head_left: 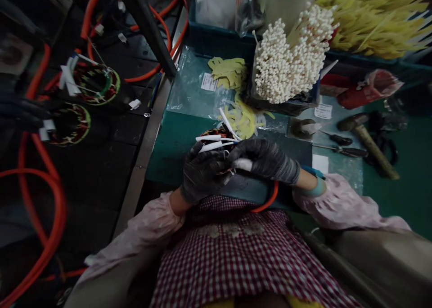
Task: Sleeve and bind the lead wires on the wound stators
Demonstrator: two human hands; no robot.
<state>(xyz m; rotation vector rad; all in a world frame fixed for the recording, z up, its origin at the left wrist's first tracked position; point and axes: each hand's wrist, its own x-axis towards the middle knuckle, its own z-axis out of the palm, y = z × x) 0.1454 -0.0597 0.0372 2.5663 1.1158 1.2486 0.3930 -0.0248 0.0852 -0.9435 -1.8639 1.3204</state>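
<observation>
Both hands wear dark grey gloves and meet at the table's near edge. My left hand is wrapped round the side of a wound motor stator, mostly hidden by the gloves. White sleeved leads stick out from the stator's copper windings toward the left and up. My right hand is closed in a pinch at the stator's near right edge, with a white covering on one fingertip. A thin pale loop of cord or wire shows between the hands; what the right fingertips grip is hidden.
Yellow insulating strips and a box of white-tipped sticks lie beyond the hands. A hammer and screwdrivers are on the right. Leftward, more wound stators stand among orange hoses. A metal post rises at the table's left edge.
</observation>
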